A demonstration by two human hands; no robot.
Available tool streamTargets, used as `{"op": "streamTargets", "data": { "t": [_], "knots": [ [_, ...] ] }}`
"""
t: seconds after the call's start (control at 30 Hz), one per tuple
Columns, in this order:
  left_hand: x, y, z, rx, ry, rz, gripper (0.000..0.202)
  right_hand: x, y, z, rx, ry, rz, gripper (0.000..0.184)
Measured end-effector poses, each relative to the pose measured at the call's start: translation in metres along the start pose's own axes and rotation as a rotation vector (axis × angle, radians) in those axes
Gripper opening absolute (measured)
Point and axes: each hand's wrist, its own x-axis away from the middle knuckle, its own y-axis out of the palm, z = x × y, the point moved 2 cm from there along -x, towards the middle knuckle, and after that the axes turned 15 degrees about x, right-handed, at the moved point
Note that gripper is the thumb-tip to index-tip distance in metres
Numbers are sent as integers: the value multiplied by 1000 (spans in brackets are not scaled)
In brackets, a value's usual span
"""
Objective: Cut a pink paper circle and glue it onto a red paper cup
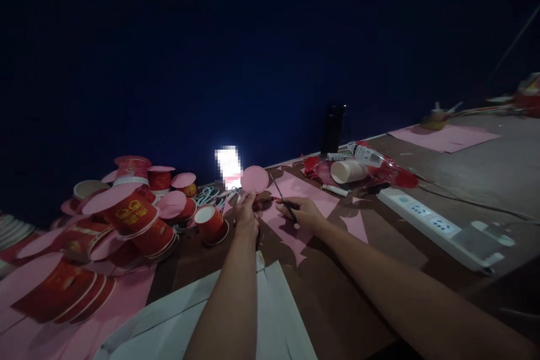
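- Head view: left hand holds a pink disc upright above the worktop, its grip closed on the disc's lower edge.
- Right hand has its grip closed around a thin dark tool, probably scissors. The tip points up and left and ends just beside the disc's right edge.
- Both hands sit over a pink sheet with angular offcuts, near the back edge of the worktop.
- Step in hand, as judged: trimming or finishing the disc's outline, since the disc already looks round and the tool is not clearly touching it.
- Next move, as judged: the tool tip must meet the disc's rim while the left hand turns the disc. Fingers must stay clear of the tip.
- A red cup lies just left of the left hand. A heap of cups, several capped with pink discs, lies further left.
- To the right lie a power strip, a marker, a bag holding a pale cup, and a dark bottle at the wall.
- Hard to make out: dim light hides whether the tool has one blade or two, and whether it is open.
- Hidden: the left fingertips behind the disc, and the tool's handle inside the right hand.
- A bright blurred patch covers whatever stands just left of the disc.
- Cut off: the white sheets at the lower edge and the cup heap at the left edge.
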Motion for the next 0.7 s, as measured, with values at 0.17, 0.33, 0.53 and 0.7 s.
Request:
{"op": "streamTargets", "data": {
  "t": [0.17, 0.33, 0.53, 0.7],
  "knots": [
    [1, 1, -1, -1, -18, -2, 31, -1, 0, 1, 9, -30, 5, 53],
    [-1, 0, -2, -30, -25, -18, 33, -1, -2, -1, 37, -55, 11, 51],
    [-2, 0, -2, -51, 3, -22, 37, -1, -3, -1, 42, -73, 30, 52],
    [-2, 0, -2, -87, 24, -22, 39, 1, -2, -4, 17, -58, 26, 52]
  ]
}}
